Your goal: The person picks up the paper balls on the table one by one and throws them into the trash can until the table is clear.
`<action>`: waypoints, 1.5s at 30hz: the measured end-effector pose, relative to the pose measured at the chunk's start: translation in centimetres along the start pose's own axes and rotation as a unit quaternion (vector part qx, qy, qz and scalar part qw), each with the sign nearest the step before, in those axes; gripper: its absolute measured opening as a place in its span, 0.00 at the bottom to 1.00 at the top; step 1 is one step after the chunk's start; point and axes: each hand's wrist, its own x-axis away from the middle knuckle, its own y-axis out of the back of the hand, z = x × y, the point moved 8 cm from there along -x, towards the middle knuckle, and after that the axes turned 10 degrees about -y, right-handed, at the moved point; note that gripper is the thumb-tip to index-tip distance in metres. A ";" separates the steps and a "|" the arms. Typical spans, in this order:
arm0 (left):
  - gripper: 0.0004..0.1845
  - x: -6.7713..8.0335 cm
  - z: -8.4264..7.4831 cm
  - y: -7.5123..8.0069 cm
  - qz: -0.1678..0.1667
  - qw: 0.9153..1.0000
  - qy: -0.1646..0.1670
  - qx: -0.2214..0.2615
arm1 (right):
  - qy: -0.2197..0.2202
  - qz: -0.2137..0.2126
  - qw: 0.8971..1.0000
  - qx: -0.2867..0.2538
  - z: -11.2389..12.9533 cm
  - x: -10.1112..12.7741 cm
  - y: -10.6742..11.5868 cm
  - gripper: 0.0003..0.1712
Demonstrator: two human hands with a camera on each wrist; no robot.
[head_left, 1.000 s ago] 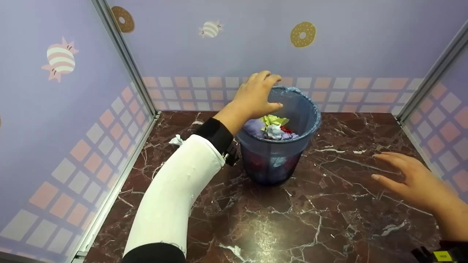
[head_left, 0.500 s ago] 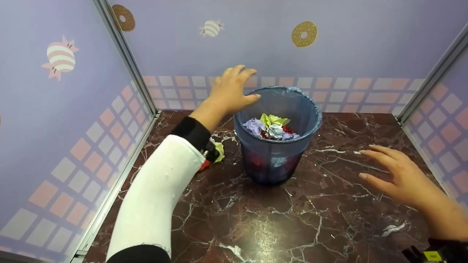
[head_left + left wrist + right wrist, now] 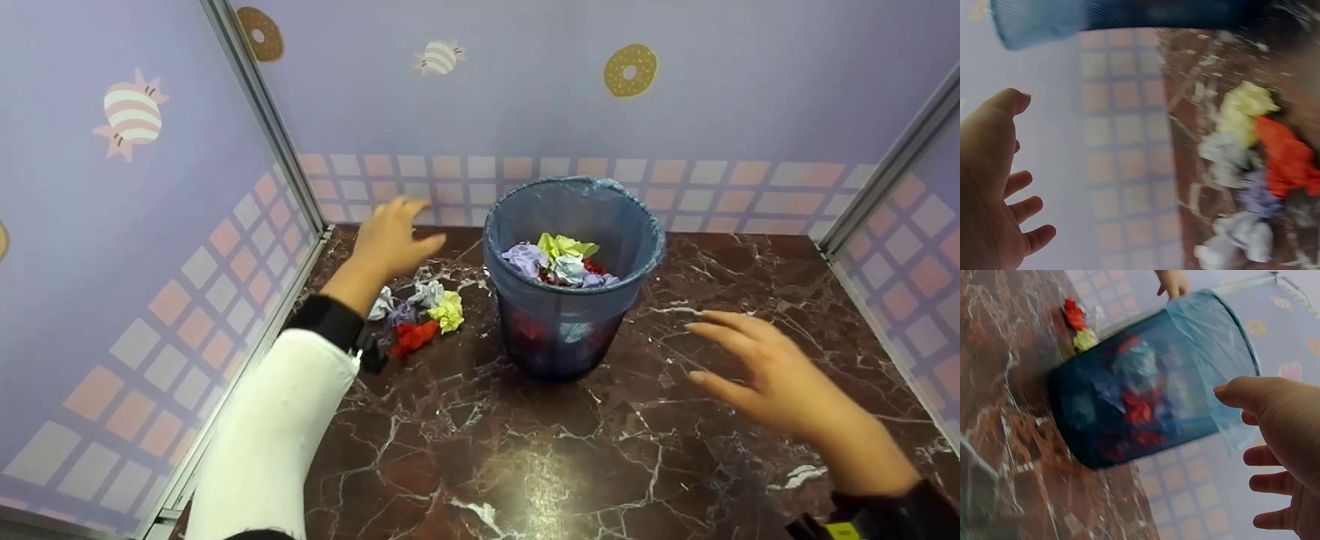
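Note:
My left hand hovers with relaxed fingers and nothing in them, above and behind a small cluster of crumpled paper balls. The cluster has a red ball, a yellow ball, a purple ball and whitish ones. A dark blue mesh wastebasket with a translucent blue liner stands upright to the right of them. Inside it lie crumpled papers, among them a yellow one and a purple one. My right hand is in the air right of the basket, fingers spread, holding nothing.
The basket and paper balls stand on a dark red marble-patterned tabletop. A purple back wall closes the far side, with a left panel and a right panel at the sides.
My left hand has moved from over the basket's rim leftward to the paper balls, uncovering them and the basket's contents. My right hand has drifted left, closer to the basket.

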 end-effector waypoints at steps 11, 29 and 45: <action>0.36 5.4 4.1 -9.2 0.037 0.999 0.004 -0.017 | 0.094 0.032 0.995 -0.020 6.3 -1.9 -4.7 0.35; 0.16 10.5 6.3 -14.8 -0.012 0.997 -0.028 -0.077 | 0.147 0.065 0.982 -0.095 11.3 -1.6 -11.5 0.33; 0.13 12.4 8.4 -15.4 -0.038 0.999 0.009 -0.028 | 0.124 0.084 0.981 -0.127 10.8 -1.0 -13.3 0.31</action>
